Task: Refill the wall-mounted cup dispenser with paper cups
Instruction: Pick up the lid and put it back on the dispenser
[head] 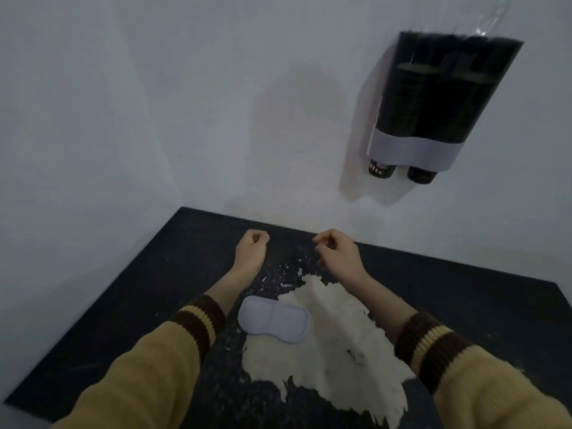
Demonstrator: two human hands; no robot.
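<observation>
The cup dispenser (442,97) hangs on the white wall (154,88), a dark twin-tube housing with a pale band across its lower end; stacks of dark paper cups (405,97) show dimly inside both tubes, each reaching only part of the way up, and one cup bottom pokes out under the band from each tube; a bit of clear plastic (492,17) rises from the dispenser's top at the edge of view; below the dispenser and to its left a dark tabletop (464,289) meets the wall; the left hand (251,247) and the right hand (339,253) hover side by side over it, well apart from the dispenser, the right hand the nearer to it; both have their fingers curled in toward the palm, and nothing can be seen in either; farther still from the dispenser, between the mustard sleeves (148,366) with dark striped cuffs, a ragged cream fleece (334,351) lies flat on the tabletop, with a pale double-lobed pad (274,323) overlapping its edge away from the dispenser; pale crumbs are scattered around it.
</observation>
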